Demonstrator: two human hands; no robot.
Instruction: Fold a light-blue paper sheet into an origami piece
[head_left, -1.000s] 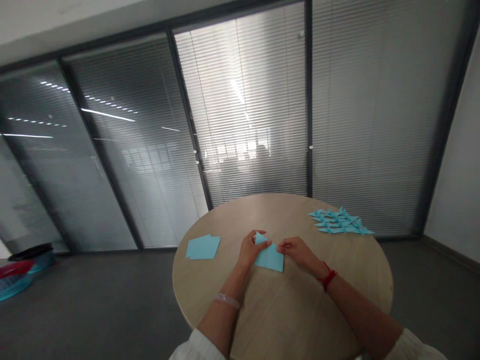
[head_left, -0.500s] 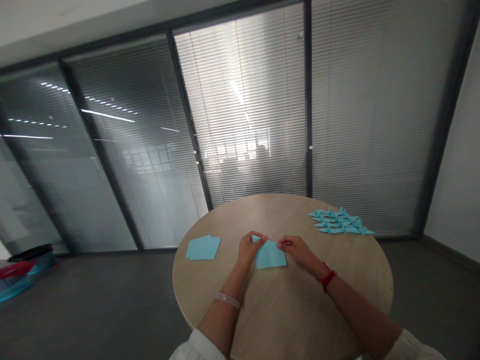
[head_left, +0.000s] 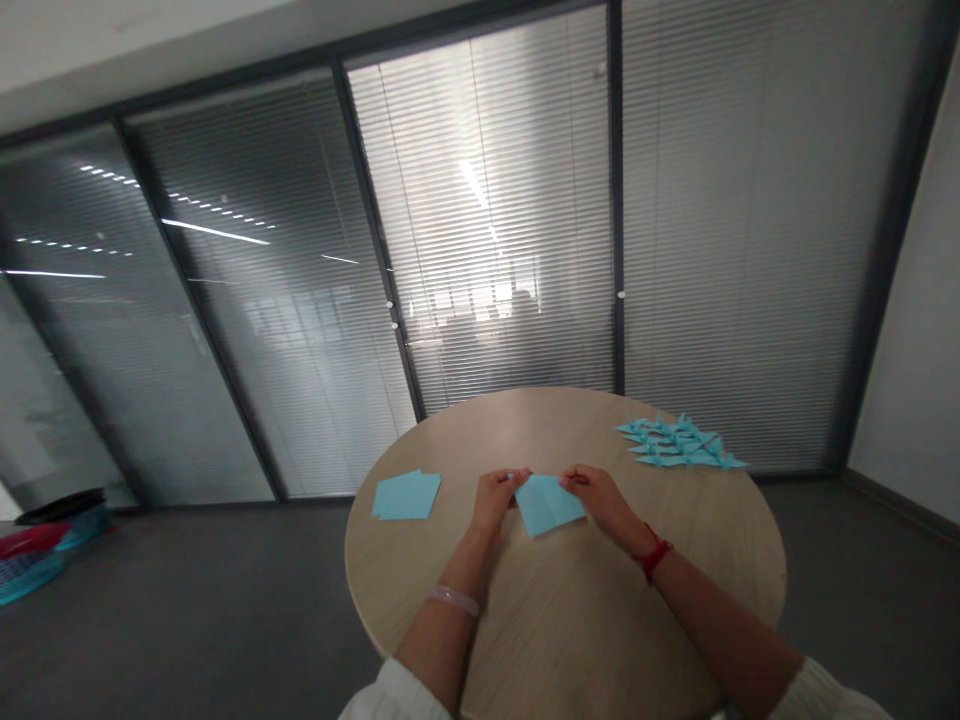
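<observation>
- Table [head_left: 555,425] stands before a glass wall [head_left: 487,250]
- Folded sheet [head_left: 547,505] lies on the table, between the left hand [head_left: 493,502] and right hand [head_left: 600,495]
- Paper stack [head_left: 406,495] lies left of the hands
- Paper cranes [head_left: 679,443] lie right, farther back
- Basket [head_left: 30,580] sits on the floor, far left

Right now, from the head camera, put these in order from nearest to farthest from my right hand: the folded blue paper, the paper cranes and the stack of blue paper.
1. Folded blue paper, touching the right hand, on the round table.
2. Paper cranes, on the far right of the table.
3. Stack of blue paper, on the table's left side.
</observation>
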